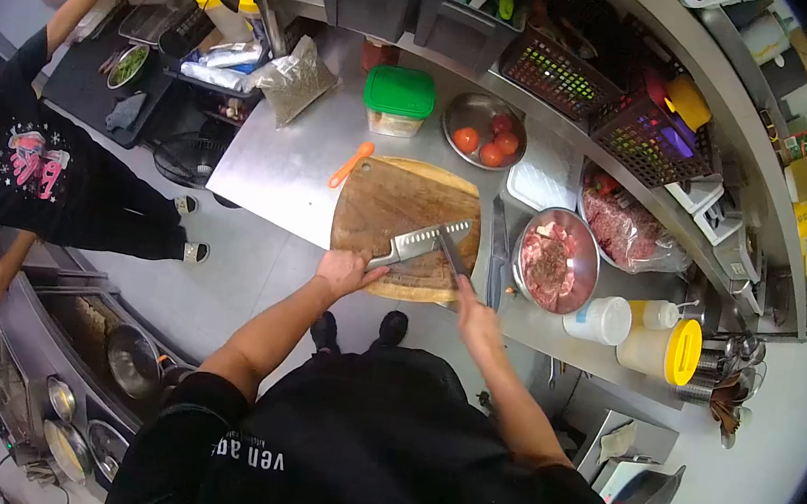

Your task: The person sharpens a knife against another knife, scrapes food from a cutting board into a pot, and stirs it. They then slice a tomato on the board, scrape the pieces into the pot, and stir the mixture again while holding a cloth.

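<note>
My left hand (346,272) is closed around the handle of a kitchen knife (417,243) with a row of dimples along its blade. The knife lies slantwise over a wooden cutting board (380,199), its tip toward the upper right. In my right hand (478,322) is a narrow, dark, blade-like tool (453,254), gripped at its near end. Its far end crosses the knife blade close to the tip. I cannot tell whether this tool is a second knife or a sharpener. Just right of the board rests another dark, long-bladed knife (498,254).
An orange-handled peeler (351,165) lies left of the board. Behind it stand a green-lidded tub (400,92) and a tomato bowl (453,147). To the right are a bowl of meat pieces (554,260), bagged minced meat (619,223) and white containers (599,319). A person (62,160) stands at left.
</note>
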The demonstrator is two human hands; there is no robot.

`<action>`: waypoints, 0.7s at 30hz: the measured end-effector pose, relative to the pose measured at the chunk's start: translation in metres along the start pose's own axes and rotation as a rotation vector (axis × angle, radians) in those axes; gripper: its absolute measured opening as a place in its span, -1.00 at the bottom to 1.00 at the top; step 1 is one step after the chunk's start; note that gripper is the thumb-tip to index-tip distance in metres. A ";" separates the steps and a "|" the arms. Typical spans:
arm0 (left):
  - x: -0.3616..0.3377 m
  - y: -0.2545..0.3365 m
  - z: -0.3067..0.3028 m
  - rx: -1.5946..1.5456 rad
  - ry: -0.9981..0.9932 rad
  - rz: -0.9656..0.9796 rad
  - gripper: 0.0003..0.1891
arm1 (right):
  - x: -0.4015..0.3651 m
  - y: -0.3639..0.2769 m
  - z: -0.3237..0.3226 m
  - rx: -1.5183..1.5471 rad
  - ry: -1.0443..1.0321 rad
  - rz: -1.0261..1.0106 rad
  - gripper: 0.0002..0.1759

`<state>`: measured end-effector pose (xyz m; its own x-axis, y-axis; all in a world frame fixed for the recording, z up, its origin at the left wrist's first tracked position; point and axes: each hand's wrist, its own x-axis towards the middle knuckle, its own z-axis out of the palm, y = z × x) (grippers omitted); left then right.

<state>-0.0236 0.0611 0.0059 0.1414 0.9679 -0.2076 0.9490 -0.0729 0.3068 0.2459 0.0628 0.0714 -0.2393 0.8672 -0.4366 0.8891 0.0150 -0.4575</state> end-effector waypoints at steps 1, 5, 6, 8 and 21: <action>0.004 -0.001 -0.001 -0.007 0.002 -0.005 -0.36 | 0.013 -0.007 0.009 -0.034 -0.054 0.033 -0.49; 0.000 0.000 0.006 -0.021 0.052 0.005 -0.36 | 0.076 -0.061 0.054 0.105 0.041 -0.342 -0.50; -0.002 0.000 0.004 -0.018 0.048 0.008 -0.36 | 0.072 -0.067 0.042 0.053 0.003 -0.279 -0.50; -0.002 -0.002 0.000 -0.011 0.050 0.018 -0.36 | 0.044 -0.069 0.005 0.007 -0.029 -0.143 -0.49; -0.003 -0.002 -0.005 -0.002 0.064 0.024 -0.37 | 0.039 -0.070 -0.013 0.053 -0.006 -0.108 -0.51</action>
<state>-0.0274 0.0599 0.0108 0.1457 0.9793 -0.1404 0.9450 -0.0958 0.3128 0.1800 0.1019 0.0966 -0.3350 0.8589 -0.3874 0.8363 0.0817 -0.5421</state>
